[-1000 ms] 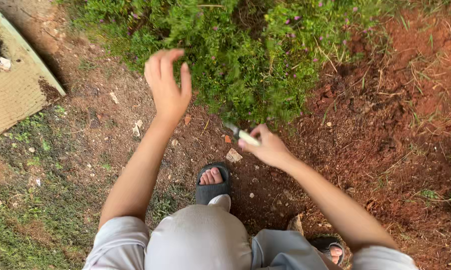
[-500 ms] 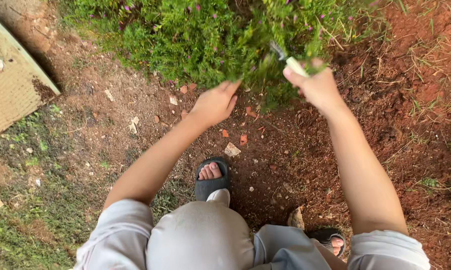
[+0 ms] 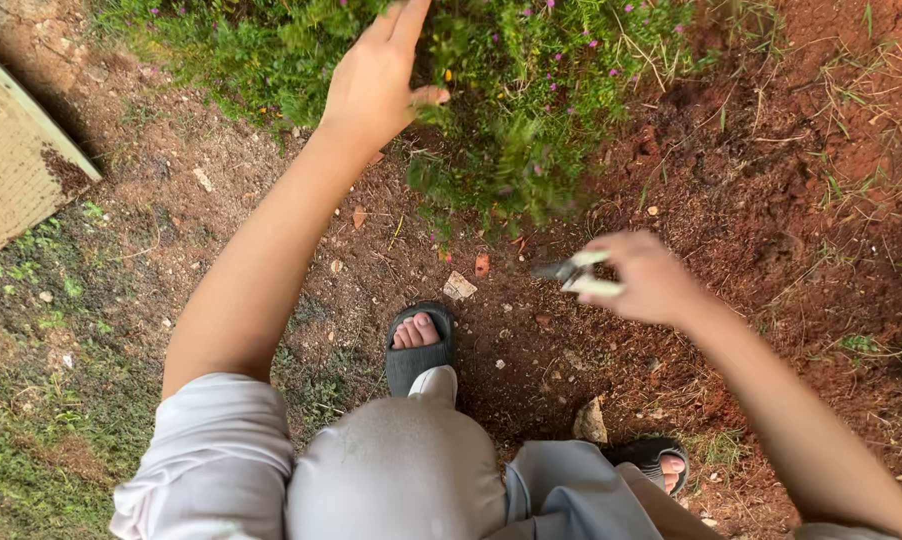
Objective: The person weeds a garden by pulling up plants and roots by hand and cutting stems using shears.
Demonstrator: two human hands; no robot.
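Near my knee, the right hand has dropped back from the foliage, gripping the pale-handled metal shears over red soil. Farther out, the left hand, fingers loosely spread, now presses into the purple-flowered green shrub.

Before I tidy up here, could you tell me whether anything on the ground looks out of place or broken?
Yes: broken reddish shards and a pale stone chip lie scattered on the bare soil below the bush, just ahead of the sandal. They look like debris, not garden matter. Nothing else stands out.
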